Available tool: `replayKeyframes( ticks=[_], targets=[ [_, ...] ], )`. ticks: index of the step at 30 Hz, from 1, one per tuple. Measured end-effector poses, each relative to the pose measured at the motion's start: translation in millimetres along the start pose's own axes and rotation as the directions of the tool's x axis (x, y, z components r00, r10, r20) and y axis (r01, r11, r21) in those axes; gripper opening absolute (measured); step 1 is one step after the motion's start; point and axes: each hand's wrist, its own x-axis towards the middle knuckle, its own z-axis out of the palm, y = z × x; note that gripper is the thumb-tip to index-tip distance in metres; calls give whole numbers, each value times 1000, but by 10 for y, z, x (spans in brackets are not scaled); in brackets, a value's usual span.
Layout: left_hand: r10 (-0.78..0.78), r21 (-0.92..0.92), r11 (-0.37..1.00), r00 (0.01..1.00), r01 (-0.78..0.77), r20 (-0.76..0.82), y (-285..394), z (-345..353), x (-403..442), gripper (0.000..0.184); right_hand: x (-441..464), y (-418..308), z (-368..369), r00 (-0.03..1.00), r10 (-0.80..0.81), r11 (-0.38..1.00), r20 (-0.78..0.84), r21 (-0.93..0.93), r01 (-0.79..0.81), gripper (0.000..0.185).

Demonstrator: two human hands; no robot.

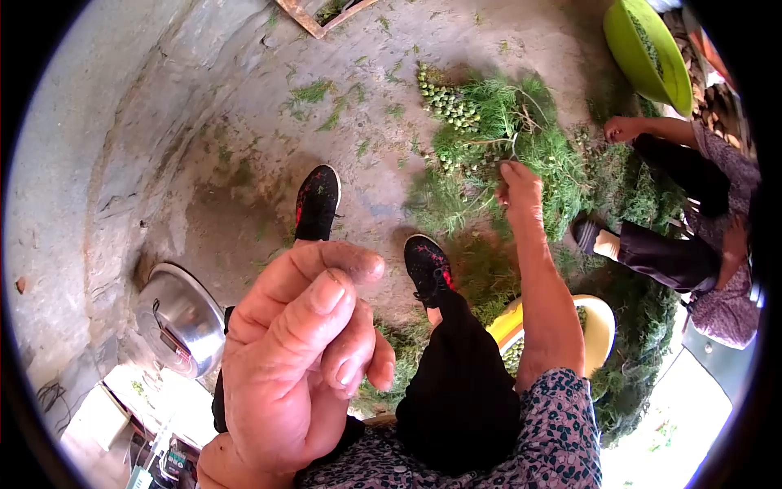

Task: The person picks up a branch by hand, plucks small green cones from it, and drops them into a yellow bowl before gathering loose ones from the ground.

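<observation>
My left hand [297, 359] is raised close to the camera, its fingers curled in and the thumb bent over toward them. Nothing shows between these fingers. Farther out, my right hand [521, 191] is closed around the stem of a leafy green branch [533, 122] with feathery foliage. Around that hand, cut green sprigs lie heaped on the floor. Beside the branch is a cluster of small round green cones or berries [448, 106]. Under my right forearm stands a yellow basin [601, 334], partly hidden, with small green pieces inside.
A metal basin [175, 314] leans by the wall at left. Another person [709, 187] sits at right, one hand near the greenery. A lime-green tub [643, 69] stands at upper right, and a wooden frame [314, 20] lies at the top. My shoes [318, 200] rest on the concrete floor.
</observation>
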Motion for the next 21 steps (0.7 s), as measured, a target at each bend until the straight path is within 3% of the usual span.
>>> replayKeyframes(
  ticks=[3,5,7,10,11,13,14,15,17,18,21],
  targets=[
    [-26,37,999,998,28,-54,-13,33,-19,19,-170,-203,-82,994,-95,989,45,115,90,18],
    [7,11,1000,1000,-6,-22,-33,17,-13,18,-188,-304,-143,996,-79,934,-51,345,92,18],
    [11,35,999,1000,-10,-8,-38,32,-20,18,-190,-390,-205,993,-53,903,-102,420,91,14],
    [-5,35,999,999,6,-34,-48,61,-24,18,-18,-325,-474,990,-60,721,-128,681,132,12],
    [-8,39,999,999,9,-38,-50,62,-20,18,31,-305,-546,989,-63,720,-130,681,135,12],
    [-11,43,999,999,13,-40,-55,64,-20,18,85,-274,-638,988,-75,539,-136,828,155,10],
    [-11,38,999,999,13,-48,-57,62,-23,18,94,-262,-650,984,-71,511,-162,841,175,11],
    [-12,33,999,998,14,-58,-59,62,-23,18,108,-252,-668,984,-69,511,-162,842,175,11],
    [-12,37,999,998,14,-55,-54,65,-15,18,53,-179,-677,953,202,696,-224,718,21,14],
    [-9,36,999,999,11,-51,-54,60,-20,19,11,-85,-681,949,219,695,-226,719,11,14],
    [16,37,999,1000,-15,-15,-50,3,-32,18,-92,198,-683,971,58,868,-232,492,66,15]
  ],
)
